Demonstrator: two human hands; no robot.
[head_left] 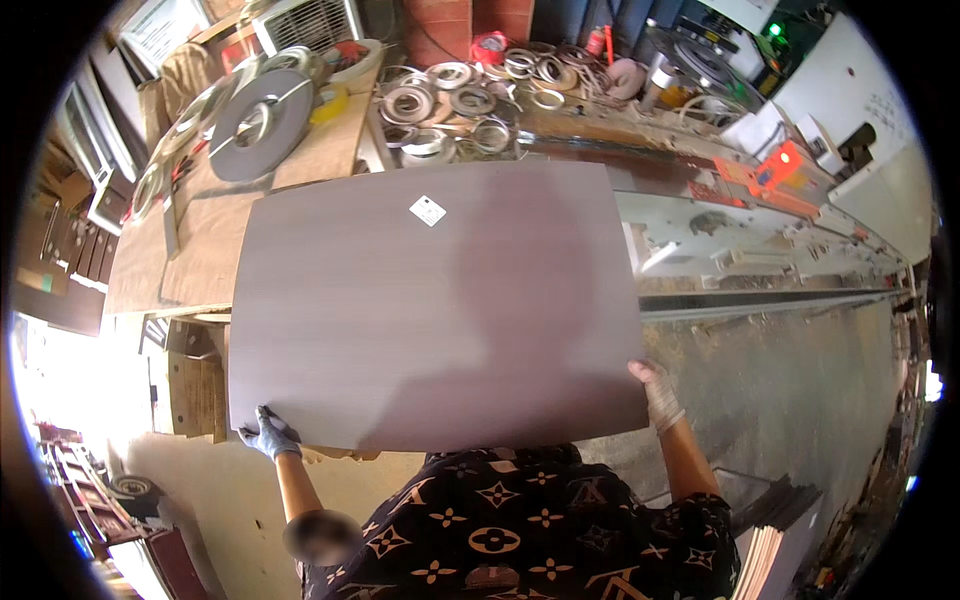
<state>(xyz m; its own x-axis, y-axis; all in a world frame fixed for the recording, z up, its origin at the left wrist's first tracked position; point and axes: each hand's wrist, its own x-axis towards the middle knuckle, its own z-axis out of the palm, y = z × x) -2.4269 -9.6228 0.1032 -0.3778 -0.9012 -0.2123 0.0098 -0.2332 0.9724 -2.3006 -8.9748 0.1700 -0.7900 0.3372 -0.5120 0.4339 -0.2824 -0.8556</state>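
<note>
A large grey-brown flat panel is held level in front of my body, with a small white label near its far edge. At the panel's near left corner, my left hand, in a bluish-grey glove, grips the edge with the thumb on top. My right hand, in a pale glove with a bare thumb, clasps the right edge near its near corner. The fingers under the panel are hidden on both sides. A shadow falls across the panel's right half.
Beyond the panel at left stands a wooden table with a big grey roll of edge banding. Several smaller rolls lie at the back. A long machine runs along the right. Stacked boards stand at lower right.
</note>
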